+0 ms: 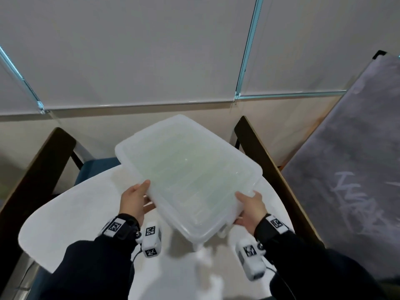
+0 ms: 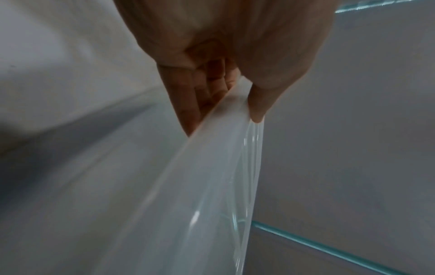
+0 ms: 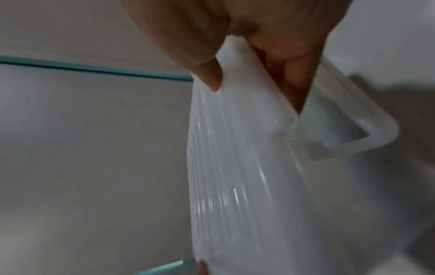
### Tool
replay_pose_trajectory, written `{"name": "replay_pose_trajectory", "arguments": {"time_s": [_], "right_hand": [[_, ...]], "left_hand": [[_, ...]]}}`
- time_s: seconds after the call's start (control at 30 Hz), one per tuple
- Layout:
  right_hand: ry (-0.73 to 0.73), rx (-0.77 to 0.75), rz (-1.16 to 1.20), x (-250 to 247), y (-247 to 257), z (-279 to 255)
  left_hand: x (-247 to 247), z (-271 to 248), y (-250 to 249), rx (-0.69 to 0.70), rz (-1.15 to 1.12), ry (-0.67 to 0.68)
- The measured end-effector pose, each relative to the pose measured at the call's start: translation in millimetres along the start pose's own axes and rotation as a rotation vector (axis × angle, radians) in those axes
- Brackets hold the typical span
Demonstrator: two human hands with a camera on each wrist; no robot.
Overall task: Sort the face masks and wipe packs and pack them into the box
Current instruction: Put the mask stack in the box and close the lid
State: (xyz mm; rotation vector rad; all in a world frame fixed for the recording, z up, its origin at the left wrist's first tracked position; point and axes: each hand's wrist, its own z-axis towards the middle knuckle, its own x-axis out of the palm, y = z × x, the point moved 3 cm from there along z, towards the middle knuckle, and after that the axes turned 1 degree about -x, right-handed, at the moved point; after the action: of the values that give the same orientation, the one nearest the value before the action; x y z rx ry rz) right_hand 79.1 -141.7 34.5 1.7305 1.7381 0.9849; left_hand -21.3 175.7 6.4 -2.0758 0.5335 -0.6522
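A translucent white plastic box [image 1: 186, 169] with its ribbed lid on is held tilted in the air above the table, far end raised. My left hand [image 1: 135, 198] grips its near left edge, thumb on the lid and fingers underneath. My right hand [image 1: 251, 210] grips the near right corner the same way. In the left wrist view the left hand [image 2: 223, 111] pinches the box rim [image 2: 188, 186]. In the right wrist view the right hand [image 3: 249, 81] clamps the lid edge [image 3: 235, 167] beside a latch loop [image 3: 367, 134]. A pale green tint shows through the lid; no masks or wipe packs can be made out.
Under the box is a round white table [image 1: 75, 213]. Dark wooden chairs stand at the far left [image 1: 43, 165] and far right [image 1: 266, 161]. A grey chalkboard [image 1: 350, 159] leans at the right. White blinds cover the wall behind.
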Motion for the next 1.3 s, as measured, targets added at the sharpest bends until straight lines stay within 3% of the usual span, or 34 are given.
{"name": "replay_pose_trajectory", "arguments": {"time_s": [0.1,0.23,0.33,0.4,0.47,0.57,0.73,0.93,1.07,1.13,1.2,1.23,1.3], "right_hand": [[-0.067,-0.153,-0.040,-21,35,38],[-0.133,-0.190,-0.035,-54,75,76],[-0.016,-0.212,-0.176,-62,80,69],[0.039,-0.240,-0.285,-68,77,64],[0.033,-0.235,-0.338,-70,77,65],[0.058,-0.205,-0.342,-66,89,80],[0.097,-0.219,-0.349,-56,109,115],[0.141,-0.269,-0.338,-59,104,114],[0.127,-0.004,-0.485,-78,84,114],[0.211,0.092,-0.474,-80,74,124],[0.274,0.116,-0.391,-73,69,129],[0.265,0.106,-0.399,-72,70,130],[0.184,0.056,-0.441,-69,81,127]], "left_hand": [[18,-21,13,-0.079,0.036,0.077],[53,-49,37,-0.175,0.117,0.118],[62,-60,47,-0.274,0.199,0.194],[41,-53,39,-0.306,0.237,0.164],[7,-32,17,-0.205,0.250,-0.005],[-34,5,-33,0.066,0.238,-0.219],[-30,43,-62,0.153,0.605,-0.030],[-42,-4,-28,0.176,0.646,-0.100],[-56,-28,-25,0.106,0.770,-0.112],[-59,-18,-41,0.138,1.071,-0.146],[-49,-13,-61,0.286,1.434,-0.251],[-35,-14,-67,0.434,1.552,-0.282],[13,-25,-66,0.687,1.630,-0.129]]}}
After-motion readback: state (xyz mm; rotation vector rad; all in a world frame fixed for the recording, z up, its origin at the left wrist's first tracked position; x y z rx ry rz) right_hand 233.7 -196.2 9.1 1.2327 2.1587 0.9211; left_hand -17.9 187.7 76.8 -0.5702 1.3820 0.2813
